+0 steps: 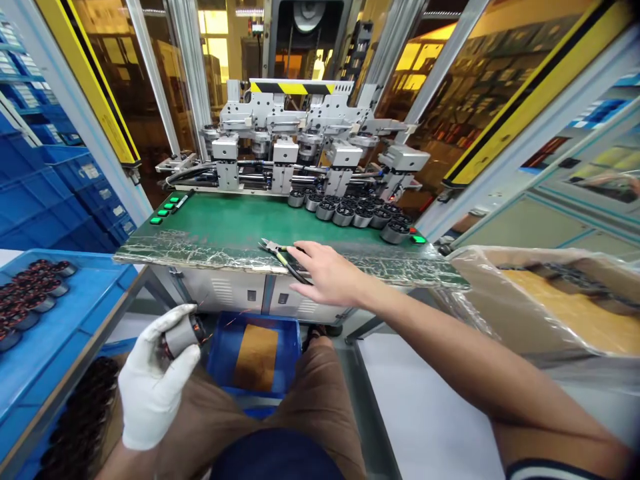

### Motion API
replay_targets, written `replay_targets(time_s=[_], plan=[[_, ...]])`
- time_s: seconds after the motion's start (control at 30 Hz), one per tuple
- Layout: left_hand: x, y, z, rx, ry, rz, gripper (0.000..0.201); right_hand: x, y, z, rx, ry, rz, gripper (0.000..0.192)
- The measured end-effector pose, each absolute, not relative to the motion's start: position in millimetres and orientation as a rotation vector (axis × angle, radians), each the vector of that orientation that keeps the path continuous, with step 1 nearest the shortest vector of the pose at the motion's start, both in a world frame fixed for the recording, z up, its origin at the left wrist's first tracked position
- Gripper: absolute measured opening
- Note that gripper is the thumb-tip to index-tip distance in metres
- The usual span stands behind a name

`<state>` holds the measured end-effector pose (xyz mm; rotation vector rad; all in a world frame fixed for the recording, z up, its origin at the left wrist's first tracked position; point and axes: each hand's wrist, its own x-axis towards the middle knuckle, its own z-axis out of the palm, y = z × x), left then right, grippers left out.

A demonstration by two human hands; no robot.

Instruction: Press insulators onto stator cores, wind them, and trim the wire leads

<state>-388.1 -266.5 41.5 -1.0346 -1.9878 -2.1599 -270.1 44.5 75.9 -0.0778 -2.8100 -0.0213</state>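
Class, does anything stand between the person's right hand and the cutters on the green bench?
Nothing visible does. The cutters have a handle showing between the thumb and fingers of the right hand; the round parts sit farther back on the bench.

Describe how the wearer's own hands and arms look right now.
The left hand wears a plain white glove covering fingers and palm. The right hand is ungloved, its forearm bare. A dark sleeve with a pale stripe shows at the bottom right.
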Motion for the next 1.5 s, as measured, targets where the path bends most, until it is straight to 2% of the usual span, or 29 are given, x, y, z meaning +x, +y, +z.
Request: replay_targets(time_s=[0.1,0.2,0.3,0.4,0.6,0.73,0.93,1.1,1.33,1.43,1.5], plan=[[-386,-260,40,-1.093,-1.918,-2.187,0.046,-241,8,52,0.042,-2.667,-0.042,0.066],[-381,-254,38,-1.176,-1.863,-2.207,0.047,-219,-38,22,0.138,-2.529,0.472,0.071],[-376,-250,37,-1.253,-1.853,-2.199,0.048,-207,-80,5,0.187,-2.364,1.070,0.067],[-374,-250,39,-1.332,-1.829,-2.159,0.050,-208,-104,7,0.219,-2.263,1.269,0.068],[-374,-254,41,-1.375,-1.840,-2.070,0.052,-220,-108,15,0.344,-2.202,1.358,0.074],[-374,-255,41,-1.391,-1.858,-2.031,0.053,-222,-109,6,0.319,-2.166,1.363,0.071],[-374,-258,45,-1.575,-1.799,-1.971,0.062,-223,-105,8,0.276,-2.176,1.561,0.071],[-378,-261,45,-1.657,-1.820,-1.895,0.063,-227,-99,20,0.317,-2.206,1.505,0.080],[-376,-271,36,-1.697,-1.935,-1.830,0.059,-224,-104,10,0.259,-2.242,1.407,0.075],[-385,-288,40,-1.631,-2.043,-1.767,0.047,-219,-96,8,0.154,-2.492,1.211,0.072],[-409,-306,46,-1.467,-2.171,-1.584,0.035,-221,-83,15,0.194,-2.600,1.015,0.069]])
